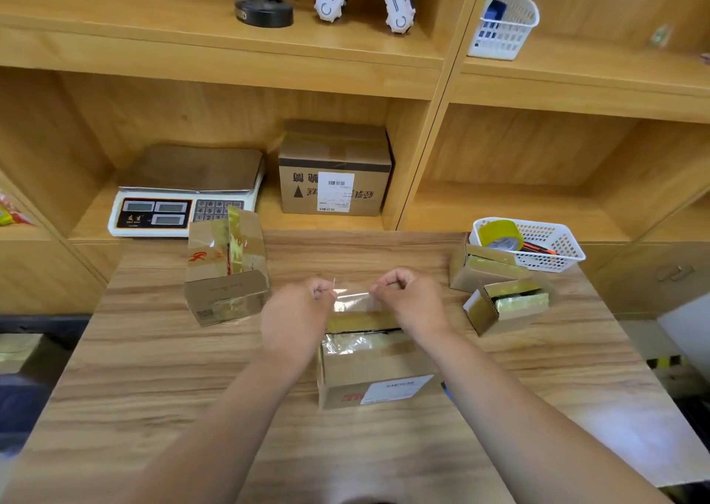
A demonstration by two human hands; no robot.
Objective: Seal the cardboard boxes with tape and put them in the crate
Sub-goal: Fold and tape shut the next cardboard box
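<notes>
"What are the hands doing?"

"The left hand [303, 305] pinches one end of a clear strip of tape [354, 300]. The right hand [408, 297] pinches the other end. The tape is pulled flat between them."

"Where is the box?"

"The middle box [378, 369] sits right under the tape, on the table [153, 369]. There is a dark gap across its top."

"Any more boxes?"

"The left box [226, 277] stands with a flap up. On the right are two open ones, the near small box [507, 311] and the far small box [485, 273], by a white basket [557, 250] holding a yellow tape roll [499, 234]. Behind them, a scale [180, 200] and a big box [334, 184] sit on the shelf [499, 204]."
</notes>
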